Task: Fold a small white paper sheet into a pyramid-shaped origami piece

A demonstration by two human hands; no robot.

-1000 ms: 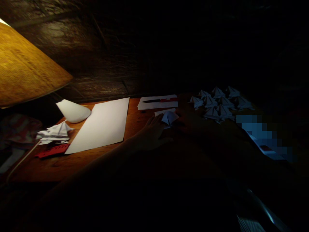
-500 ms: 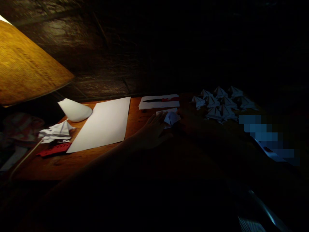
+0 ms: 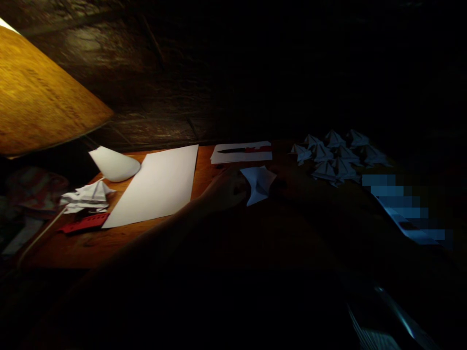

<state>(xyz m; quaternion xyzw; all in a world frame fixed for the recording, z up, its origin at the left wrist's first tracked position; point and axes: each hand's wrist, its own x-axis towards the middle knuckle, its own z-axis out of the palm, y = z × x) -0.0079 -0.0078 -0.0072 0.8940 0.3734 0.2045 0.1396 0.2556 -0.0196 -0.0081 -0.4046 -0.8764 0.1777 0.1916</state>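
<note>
A small piece of folded paper (image 3: 260, 184), white and creased with pointed corners, stands partly spread between my two hands. My left hand (image 3: 230, 188) has its fingers curled closed at the paper's left side. Deep shadow covers my right hand (image 3: 286, 183), which meets the paper's right edge and appears closed on it; its separate fingers hardly show. Just beyond the hands lies a stack of small white paper sheets (image 3: 222, 156), with a red-handled knife (image 3: 255, 150) on top.
Several folded paper figures (image 3: 337, 154) stand at the right back. A large white sheet (image 3: 160, 187), a curled paper (image 3: 116, 165), a crumpled-looking folded paper (image 3: 89, 197) and a red slotted object (image 3: 84, 223) lie on the wooden table (image 3: 127, 248). A lampshade (image 3: 44, 97) overhangs the left.
The folded paper has lifted and spread, with its pointed corners now showing. My left hand has gone from lying flat with fingers stretched to curled at the paper's side.
</note>
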